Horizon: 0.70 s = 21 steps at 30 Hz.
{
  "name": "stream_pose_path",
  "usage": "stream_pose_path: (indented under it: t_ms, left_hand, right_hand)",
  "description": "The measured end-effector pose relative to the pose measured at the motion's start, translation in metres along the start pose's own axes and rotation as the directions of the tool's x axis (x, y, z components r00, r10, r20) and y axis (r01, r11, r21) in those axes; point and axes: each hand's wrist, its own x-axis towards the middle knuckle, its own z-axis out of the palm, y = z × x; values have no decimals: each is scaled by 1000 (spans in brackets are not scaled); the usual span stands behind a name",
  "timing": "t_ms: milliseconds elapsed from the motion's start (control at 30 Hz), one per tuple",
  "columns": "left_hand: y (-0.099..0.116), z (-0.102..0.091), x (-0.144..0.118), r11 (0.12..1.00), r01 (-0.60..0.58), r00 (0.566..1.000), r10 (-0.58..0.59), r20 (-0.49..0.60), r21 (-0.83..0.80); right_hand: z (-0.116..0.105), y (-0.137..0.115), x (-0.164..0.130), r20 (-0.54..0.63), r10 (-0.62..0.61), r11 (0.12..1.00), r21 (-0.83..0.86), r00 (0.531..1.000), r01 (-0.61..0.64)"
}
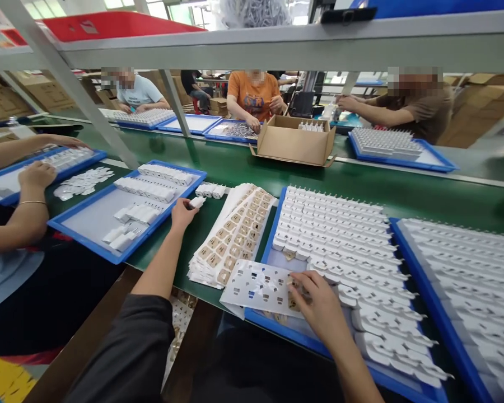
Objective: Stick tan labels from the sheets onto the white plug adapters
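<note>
The left hand (pixel 183 212) reaches out over the green belt (pixel 235 168), its fingertips pinched on a small, smooth white plastic block (pixel 197 202) whose long axis points toward the far right, just beside the near corner of the blue tray (pixel 109 254). The right hand (pixel 319 305) lies with fingers loosely spread, fingertips pressing a flat white label sheet (pixel 256 288) dotted with small cut-outs. That sheet overhangs the near edge of a second blue tray (pixel 277 215) packed with rows of white plugs (pixel 340 235), with bare belt between the trays.
</note>
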Motion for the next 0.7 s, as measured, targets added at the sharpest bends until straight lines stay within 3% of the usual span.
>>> stream_pose_path:
  t_ms: [100,200,300,333,433,533,600,633,667,700]
  left_hand:
    - [4,-2,-6,997,-44,999,43,4,57]
    - [17,-7,-27,984,-159,987,158,27,84]
    - [44,-10,-66,943,-330,932,319,173,38]
    - [56,-10,-83,920,-392,890,379,255,1]
    - [92,-8,-142,791,-592,609,563,560,-152]
    - [114,0,-200,617,-744,328,673,663,-258]
    - [115,7,-230,489,-809,178,733,657,-327]
    - [112,11,-241,449,-822,134,750,647,-350]
    - [107,14,-250,432,-827,123,763,635,-359]
    - [103,17,-256,440,-827,147,770,621,-350]
  right_hand:
    - [1,0,2,44,34,994,-105,998,-29]
    - [0,-3,7,-16,152,971,-186,988,-152]
    - [-2,-7,11,-43,174,976,-129,984,-178]
    - [-2,-7,11,-21,158,981,-108,987,-159]
    - [-5,-7,8,88,114,991,-78,990,-107]
    - [-4,-5,4,127,93,994,-66,988,-85]
    - [-3,-3,1,115,82,996,-44,990,-78]
    - [-3,-2,1,106,80,997,-28,991,-78]
    - [-4,-2,1,93,81,997,-9,992,-80]
    - [-5,-2,1,74,83,996,12,994,-84]
